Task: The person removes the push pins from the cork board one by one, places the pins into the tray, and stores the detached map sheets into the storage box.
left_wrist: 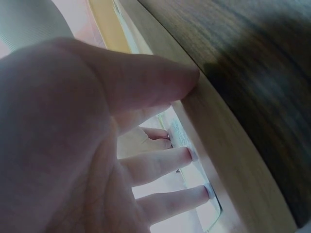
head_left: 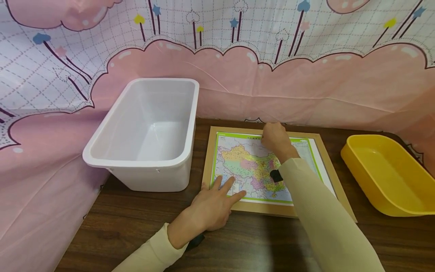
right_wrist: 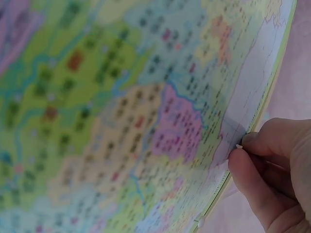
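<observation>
Map puzzle (head_left: 251, 166): left hand (head_left: 212, 206) presses flat; right wrist view alone shows right hand (right_wrist: 272, 170) pinching its edge.

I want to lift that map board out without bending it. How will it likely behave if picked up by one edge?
The map board has a flat wooden frame, so it probably stays stiff. Its printed face looks glossy, perhaps slippery. The right hand pinches its far edge; the left hand presses the near corner.

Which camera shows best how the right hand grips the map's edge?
Right wrist: the right hand pinches the map at its edge. Head shows only that hand's back; left wrist misses it.
</observation>
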Demonstrator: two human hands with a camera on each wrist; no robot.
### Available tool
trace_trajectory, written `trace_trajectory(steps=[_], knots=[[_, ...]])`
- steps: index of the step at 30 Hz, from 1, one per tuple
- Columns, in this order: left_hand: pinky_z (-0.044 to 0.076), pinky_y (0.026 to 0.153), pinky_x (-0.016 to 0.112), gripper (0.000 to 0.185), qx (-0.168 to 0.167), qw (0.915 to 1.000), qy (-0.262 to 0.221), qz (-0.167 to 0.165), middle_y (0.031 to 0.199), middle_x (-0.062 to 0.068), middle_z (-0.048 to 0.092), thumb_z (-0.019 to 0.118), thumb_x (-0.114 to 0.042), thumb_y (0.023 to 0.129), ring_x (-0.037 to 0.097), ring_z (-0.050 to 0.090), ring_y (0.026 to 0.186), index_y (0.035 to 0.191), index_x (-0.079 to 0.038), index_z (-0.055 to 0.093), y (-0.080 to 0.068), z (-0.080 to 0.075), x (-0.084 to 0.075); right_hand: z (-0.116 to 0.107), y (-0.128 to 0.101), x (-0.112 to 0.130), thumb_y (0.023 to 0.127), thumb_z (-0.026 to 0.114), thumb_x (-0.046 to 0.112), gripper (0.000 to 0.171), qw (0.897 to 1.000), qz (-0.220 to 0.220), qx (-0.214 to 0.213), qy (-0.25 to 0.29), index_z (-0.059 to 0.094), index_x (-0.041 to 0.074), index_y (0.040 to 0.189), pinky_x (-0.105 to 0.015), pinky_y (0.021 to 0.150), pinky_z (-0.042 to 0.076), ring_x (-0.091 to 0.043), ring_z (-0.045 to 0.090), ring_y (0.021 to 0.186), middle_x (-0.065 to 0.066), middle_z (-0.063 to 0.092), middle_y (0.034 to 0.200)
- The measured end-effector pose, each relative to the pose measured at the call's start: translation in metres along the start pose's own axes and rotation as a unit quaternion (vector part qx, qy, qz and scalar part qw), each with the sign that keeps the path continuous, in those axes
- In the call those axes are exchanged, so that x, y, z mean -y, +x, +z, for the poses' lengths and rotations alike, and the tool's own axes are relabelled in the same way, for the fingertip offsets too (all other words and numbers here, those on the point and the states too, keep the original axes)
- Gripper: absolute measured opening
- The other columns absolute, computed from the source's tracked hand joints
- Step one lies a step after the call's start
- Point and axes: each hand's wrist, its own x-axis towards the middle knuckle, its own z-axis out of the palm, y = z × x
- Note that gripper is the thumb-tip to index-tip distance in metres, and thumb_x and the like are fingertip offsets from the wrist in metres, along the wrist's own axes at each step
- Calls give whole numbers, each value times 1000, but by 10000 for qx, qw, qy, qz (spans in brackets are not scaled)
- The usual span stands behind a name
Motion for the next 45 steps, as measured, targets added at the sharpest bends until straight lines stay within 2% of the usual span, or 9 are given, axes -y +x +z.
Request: trace_trajectory(steps=[6,9,11,13,15,19,26,41,45], knots=[[56,102,63,59,46,10000,-58,15,171,9,37,65,-33,104,39,45,152,160,-40,46,1,-2,-2,-7,-3,-3,93,50,1,42,9999,-99,20,138,47,13,53,-38,68,47,-21,44,67,0,41,60],[57,101,63,59,57,10000,-5,13,171,9,37,64,-33,104,39,45,152,160,-40,45,1,-3,-3,-11,-5,-6,95,51,3,41,9991,-255,-7,345,61,8,55,-37,69,47,-21,46,68,0,50,59],[57,101,63,59,50,10000,25,12,171,9,37,64,-32,104,39,46,151,160,-40,45,1,-4,-3,-14,-8,-8,97,54,5,36,9980,-354,-73,524,77,5,69,-39,72,50,-23,55,73,-7,69,70],[57,100,63,59,46,10000,39,9,170,9,38,64,-32,104,39,46,151,160,-40,46,1,-4,-3,-17,-11,-10,99,59,8,28,9960,-393,-200,772,85,3,90,-42,76,55,-27,64,81,-15,80,93],[57,101,63,59,58,10000,24,3,171,9,37,64,-32,104,40,46,151,160,-40,45,1,-5,-4,-21,-14,-12,101,62,11,25,9939,-375,-326,987,84,1,103,-46,80,59,-30,68,88,-20,80,109],[56,102,64,59,154,9999,-46,-30,172,9,35,62,-32,105,40,44,153,161,-39,44,0,-6,-3,-31,-21,-15,102,65,14,24,9893,-234,-497,1348,82,1,114,-49,87,61,-34,70,98,-23,77,119],[55,104,64,60,238,9996,-146,-81,173,9,34,61,-31,106,40,43,154,162,-39,42,0,-5,-3,-51,-32,-22,102,67,13,24,9864,-345,-719,1437,81,0,117,-43,81,57,-32,64,93,-22,77,116],[55,103,65,60,129,9996,-228,-52,171,10,36,63,-31,105,42,44,152,161,-37,45,0,-5,-5,-81,-60,-58,99,72,13,22,9771,-493,-1564,1353,82,2,116,-57,91,60,-38,73,101,-25,78,117],[55,104,65,59,126,9996,-263,-47,171,11,36,63,-31,105,42,44,153,161,-36,45,0,-5,-6,-89,-72,-74,100,72,16,24,9794,-250,-1614,1189,81,3,118,-47,85,61,-37,71,102,-23,77,120]])
